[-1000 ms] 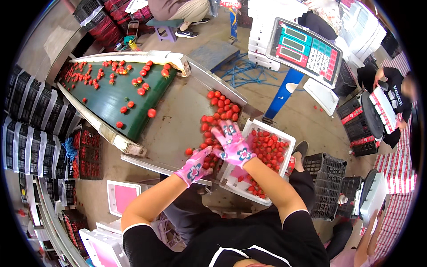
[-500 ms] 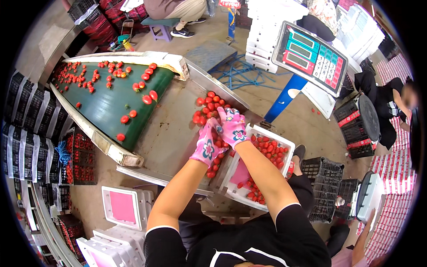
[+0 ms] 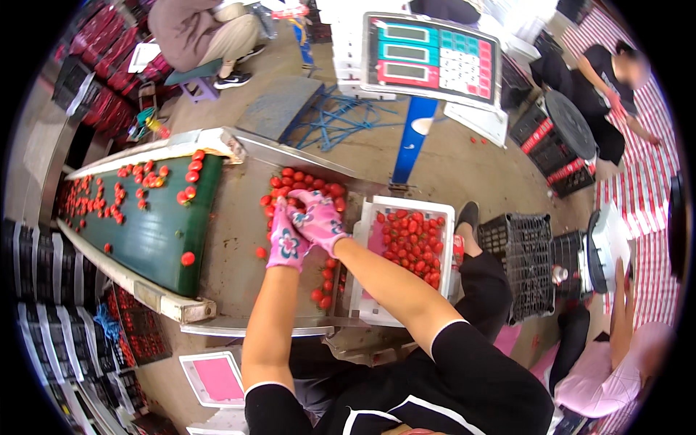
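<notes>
Left hand: pink floral glove (image 3: 287, 243), in the metal tray (image 3: 235, 250), close against the right; fingers partly hidden, can't tell if they grasp anything.
Right hand: same glove type (image 3: 317, 219), reaching over the tomato pile, fingers bent; hold on a tomato can't be told.
Tomatoes: main pile (image 3: 288, 172) in the tray beyond and around the hands; a short strip runs along the side near the white box (image 3: 451, 235).
Change: hands are together, versus apart one second ago (right one then beside the box); whole view is shifted too (head turn, probably).
New: a lone tomato (image 3: 261, 252) lies on bare metal left of the left hand; that patch is clear half a second ago.
White box: red tomatoes over most of it, pink liner (image 3: 375, 239) showing at left.
Green belt (image 3: 145, 243): scattered tomatoes, denser at the far left.
Black mesh crate (image 3: 119, 313): filled with tomatoes, left of the belt.
</notes>
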A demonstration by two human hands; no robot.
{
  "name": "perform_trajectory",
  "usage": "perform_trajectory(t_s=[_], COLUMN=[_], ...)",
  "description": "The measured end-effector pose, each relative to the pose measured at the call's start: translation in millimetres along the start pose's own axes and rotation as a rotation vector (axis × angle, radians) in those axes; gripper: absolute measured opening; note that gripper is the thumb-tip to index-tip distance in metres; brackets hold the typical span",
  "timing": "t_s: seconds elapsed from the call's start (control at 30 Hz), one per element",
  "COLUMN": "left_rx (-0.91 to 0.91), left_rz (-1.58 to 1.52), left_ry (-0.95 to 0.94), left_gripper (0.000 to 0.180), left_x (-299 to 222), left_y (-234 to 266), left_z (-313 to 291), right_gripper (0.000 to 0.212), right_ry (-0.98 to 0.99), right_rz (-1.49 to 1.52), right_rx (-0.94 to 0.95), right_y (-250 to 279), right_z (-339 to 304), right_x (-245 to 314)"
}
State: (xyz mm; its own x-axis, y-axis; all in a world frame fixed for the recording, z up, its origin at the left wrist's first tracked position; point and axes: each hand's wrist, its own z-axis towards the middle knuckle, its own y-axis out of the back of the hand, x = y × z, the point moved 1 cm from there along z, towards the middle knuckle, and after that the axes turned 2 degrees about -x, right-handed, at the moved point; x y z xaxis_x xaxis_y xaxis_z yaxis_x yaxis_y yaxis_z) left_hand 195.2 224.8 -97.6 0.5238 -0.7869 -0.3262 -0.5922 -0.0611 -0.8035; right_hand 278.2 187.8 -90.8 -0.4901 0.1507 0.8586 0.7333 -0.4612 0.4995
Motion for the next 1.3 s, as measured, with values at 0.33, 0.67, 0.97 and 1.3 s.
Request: perform_trajectory(t_s=[0.33, 0.67, 0.97, 1.3], left_rx=[-0.052, -0.037, -0.311, -0.194], left_rz=[0.588, 1.198, 0.965, 0.883], left_ry=[-0.261, 0.019, -0.049, -0.219], left_gripper=[0.037, 0.056, 0.060, 0.054], left_x=[78, 112, 25, 40], left_y=[-74, -68, 11, 48], left_z=[-65, -76, -162, -102], right_gripper=[0.032, 0.046, 0.032, 0.063], right_ry=[-0.033, -0.198, 0.264, 0.379], right_rz=[0.565, 0.021, 0.036, -0.733], right_rx=[-0.184, -0.128, -0.071, 0.151], right_y=[92, 150, 114, 43], right_z=[-77, -134, -73, -10], right_x=[-9, -126, -30, -16])
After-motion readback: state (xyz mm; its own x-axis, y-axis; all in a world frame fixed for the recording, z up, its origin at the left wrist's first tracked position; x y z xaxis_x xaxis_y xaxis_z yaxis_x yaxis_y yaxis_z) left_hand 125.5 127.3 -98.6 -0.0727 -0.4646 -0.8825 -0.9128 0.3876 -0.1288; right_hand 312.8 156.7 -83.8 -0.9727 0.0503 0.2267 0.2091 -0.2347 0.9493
